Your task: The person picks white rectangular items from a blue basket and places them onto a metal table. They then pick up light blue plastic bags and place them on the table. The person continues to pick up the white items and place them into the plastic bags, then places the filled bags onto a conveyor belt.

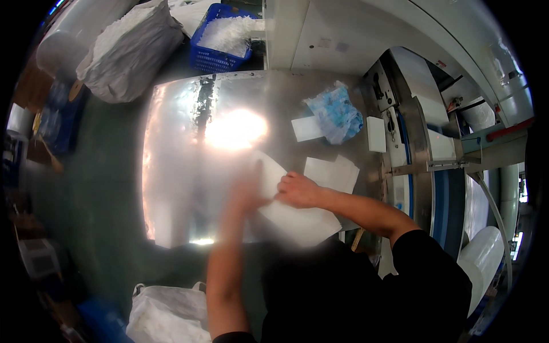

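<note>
A white sheet [300, 223], of paper or thin film, lies on the shiny metal table [274, 108] close in front of me. My right hand [297, 190] is closed at its upper part, fingers curled and pinching the sheet. Beside it on the left, my left hand [250, 186] is smeared by motion at the sheet's left edge, so its fingers do not show clearly. More white sheet pieces [331, 171] lie just beyond my right wrist. Farther back rest a crumpled blue-and-white plastic wrapper [338, 114] and a white rectangular piece [307, 128].
A white block [376, 134] stands by the machine [420, 131] at the right. Past the table's far edge is a blue basket [220, 60] of white scraps, with a large white sack [131, 51] to its left. Another white bag [168, 314] sits at lower left.
</note>
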Tool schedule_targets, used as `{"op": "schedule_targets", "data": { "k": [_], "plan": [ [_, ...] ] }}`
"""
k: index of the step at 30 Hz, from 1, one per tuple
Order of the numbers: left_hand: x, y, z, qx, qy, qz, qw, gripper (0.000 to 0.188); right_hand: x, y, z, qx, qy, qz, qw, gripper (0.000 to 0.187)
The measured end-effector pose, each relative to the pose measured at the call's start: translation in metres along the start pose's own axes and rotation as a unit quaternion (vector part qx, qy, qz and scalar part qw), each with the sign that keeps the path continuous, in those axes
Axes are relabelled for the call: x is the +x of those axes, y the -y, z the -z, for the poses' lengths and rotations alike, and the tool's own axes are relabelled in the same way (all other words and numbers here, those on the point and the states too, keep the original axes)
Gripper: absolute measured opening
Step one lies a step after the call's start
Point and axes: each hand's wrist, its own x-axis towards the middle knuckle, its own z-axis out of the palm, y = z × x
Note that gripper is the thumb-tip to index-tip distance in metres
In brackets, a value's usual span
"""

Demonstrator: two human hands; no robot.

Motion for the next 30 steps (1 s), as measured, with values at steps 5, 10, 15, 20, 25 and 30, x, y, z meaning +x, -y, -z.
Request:
{"op": "schedule_targets", "data": {
  "k": [5,10,15,20,25,30],
  "plan": [
    [0.006,0.007,-0.008,0.002,-0.022,-0.010,1.000,0.125,0.001,-0.003,-0.005,-0.006,0.048,0.005,0.999,0.009],
    [0.003,0.006,-0.014,-0.013,-0.040,-0.013,0.999,0.122,0.004,0.005,-0.001,-0.010,0.029,-0.008,0.999,0.009],
    [0.001,-0.001,-0.009,0.028,-0.044,-0.009,0.999,0.118,0.011,0.006,-0.008,0.017,0.226,-0.065,0.972,0.021],
    [-0.010,-0.004,-0.012,0.077,-0.051,0.018,0.996,0.107,0.025,0.008,0.007,0.125,0.324,-0.123,0.930,0.048],
    [0.005,-0.009,-0.033,0.077,-0.108,-0.013,0.991,0.093,0.018,0.009,-0.002,0.094,0.314,-0.135,0.935,0.063],
    [0.003,0.008,-0.029,0.054,-0.098,-0.055,0.992,0.099,0.022,0.030,0.021,0.013,0.228,-0.139,0.964,0.064]
  ]
}}
